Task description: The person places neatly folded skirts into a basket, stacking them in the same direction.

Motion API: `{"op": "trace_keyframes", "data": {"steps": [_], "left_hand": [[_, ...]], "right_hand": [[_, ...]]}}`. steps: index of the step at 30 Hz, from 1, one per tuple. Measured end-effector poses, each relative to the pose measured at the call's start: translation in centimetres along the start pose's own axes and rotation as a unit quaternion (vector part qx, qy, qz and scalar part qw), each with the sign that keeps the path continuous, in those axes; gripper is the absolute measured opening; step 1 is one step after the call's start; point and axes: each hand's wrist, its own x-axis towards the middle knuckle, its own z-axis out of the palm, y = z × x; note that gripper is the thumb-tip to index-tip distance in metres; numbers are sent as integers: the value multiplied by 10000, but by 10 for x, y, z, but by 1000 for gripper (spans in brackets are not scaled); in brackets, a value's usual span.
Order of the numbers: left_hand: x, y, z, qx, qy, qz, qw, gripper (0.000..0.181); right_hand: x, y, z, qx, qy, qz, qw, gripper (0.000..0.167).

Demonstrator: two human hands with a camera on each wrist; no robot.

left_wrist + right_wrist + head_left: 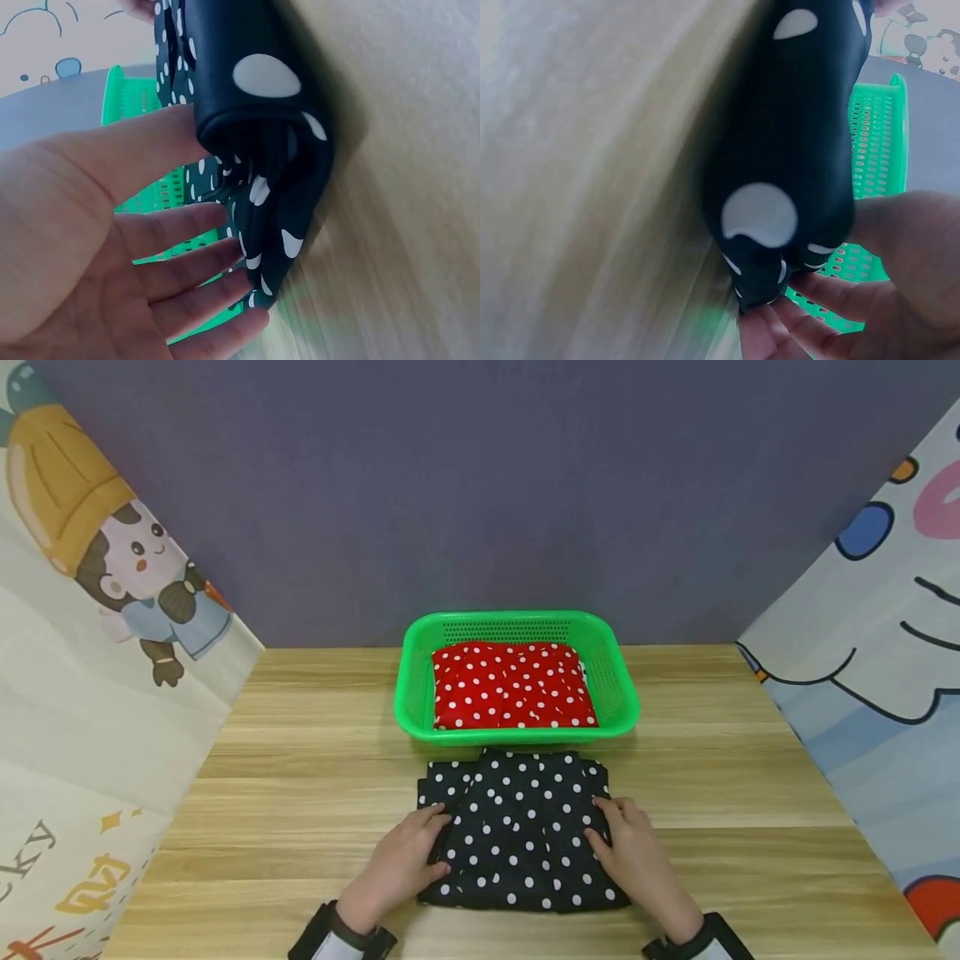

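Observation:
A folded black polka-dot cloth (517,835) lies on the table in front of the basket, its layered folds showing in the left wrist view. My left hand (405,856) rests against its left side, thumb at the near fold and fairly straight fingers touching the edge. On the opposite side, my right hand (637,852) touches the cloth with thumb and fingers spread along the edge. Some right fingertips are partly hidden by the cloth (780,150) in the right wrist view. Behind it, a folded red polka-dot cloth (513,685) lies inside a green plastic basket (517,737).
The light wooden table (300,760) extends to both sides of the cloth. A dark grey-blue panel (480,485) stands behind the basket. Cartoon-printed sheets flank the table at left (82,718) and right (862,635).

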Motion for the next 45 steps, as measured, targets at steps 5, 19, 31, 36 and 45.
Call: {"op": "trace_keyframes", "data": {"steps": [5, 19, 31, 36, 45], "left_hand": [[-3, -2, -1, 96, 390, -160, 9991, 60], [5, 11, 5, -109, 891, -1610, 9829, 71], [11, 18, 10, -109, 1180, -1515, 9813, 66], [12, 19, 11, -209, 1203, -1447, 9819, 54], [3, 18, 8, -620, 1171, -1310, 9825, 45]], "right_hand": [[2, -2, -1, 211, -65, 63, 9997, 50], [12, 3, -6, 489, -1178, 856, 9881, 68], [14, -5, 0, 423, -1281, 773, 9878, 61], [14, -8, 3, 500, -1325, 869, 9861, 56], [8, -11, 3, 763, -962, 940, 9880, 42]]}}
